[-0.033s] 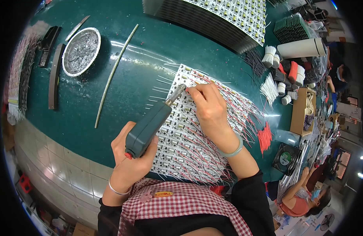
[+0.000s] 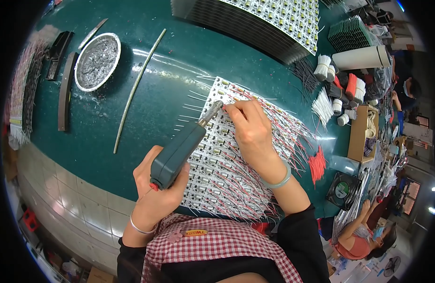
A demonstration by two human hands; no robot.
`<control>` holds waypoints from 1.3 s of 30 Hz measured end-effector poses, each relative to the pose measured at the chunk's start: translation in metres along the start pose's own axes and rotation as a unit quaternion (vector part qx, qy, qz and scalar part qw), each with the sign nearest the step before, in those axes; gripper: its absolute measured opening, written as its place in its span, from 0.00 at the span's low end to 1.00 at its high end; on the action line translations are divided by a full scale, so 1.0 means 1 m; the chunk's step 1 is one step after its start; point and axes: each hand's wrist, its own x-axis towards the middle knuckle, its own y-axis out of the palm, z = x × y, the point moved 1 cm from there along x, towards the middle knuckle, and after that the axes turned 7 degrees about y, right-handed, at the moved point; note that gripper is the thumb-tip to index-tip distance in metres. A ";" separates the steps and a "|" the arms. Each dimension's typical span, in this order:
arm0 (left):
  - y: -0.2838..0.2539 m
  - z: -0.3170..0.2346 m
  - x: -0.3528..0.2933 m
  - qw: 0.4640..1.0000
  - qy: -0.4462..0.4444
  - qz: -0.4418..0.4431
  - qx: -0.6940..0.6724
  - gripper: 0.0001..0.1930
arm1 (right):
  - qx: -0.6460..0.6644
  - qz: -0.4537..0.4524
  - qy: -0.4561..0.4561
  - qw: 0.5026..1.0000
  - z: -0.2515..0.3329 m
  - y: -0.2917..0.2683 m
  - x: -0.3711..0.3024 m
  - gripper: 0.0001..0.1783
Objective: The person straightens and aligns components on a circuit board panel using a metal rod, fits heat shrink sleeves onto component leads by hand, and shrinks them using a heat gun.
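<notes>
My left hand (image 2: 158, 205) is wrapped round the dark green handle of a soldering iron (image 2: 177, 153). The iron's metal tip reaches up and right to the far part of a white circuit board panel (image 2: 209, 162). Beside that tip, my right hand (image 2: 253, 132) pinches the end of a thin red wire (image 2: 224, 108) against the panel. Its other fingers are curled and hide part of the wire. Rows of small components cover the panel, and many red and white wires lie across its right side. White wire ends stick out past its upper left edge.
A bowl of silvery scraps (image 2: 118, 52) and a long thin rod (image 2: 139, 89) lie left. Stacked panels (image 2: 255, 26) stand at the back. To the right are loose red wires (image 2: 317, 165), white wire bundles (image 2: 322, 107), a cardboard box (image 2: 356, 146), a black fan (image 2: 342, 191) and another person (image 2: 354, 243).
</notes>
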 end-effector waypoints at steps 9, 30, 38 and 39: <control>-0.007 -0.004 -0.003 0.999 0.020 -0.025 0.009 0.08 | 0.001 -0.009 0.018 1.000 0.005 -0.003 0.003 0.19; -0.014 -0.005 -0.020 0.999 0.025 -0.038 -0.001 0.11 | 0.032 -0.021 0.001 0.999 0.015 -0.007 -0.010 0.18; -0.012 -0.003 -0.020 1.000 0.004 -0.007 0.001 0.10 | 0.023 0.000 -0.004 1.000 0.015 -0.005 -0.012 0.15; -0.011 -0.002 -0.020 1.000 0.004 -0.007 0.001 0.10 | 0.023 0.000 -0.004 1.000 0.015 -0.005 -0.012 0.15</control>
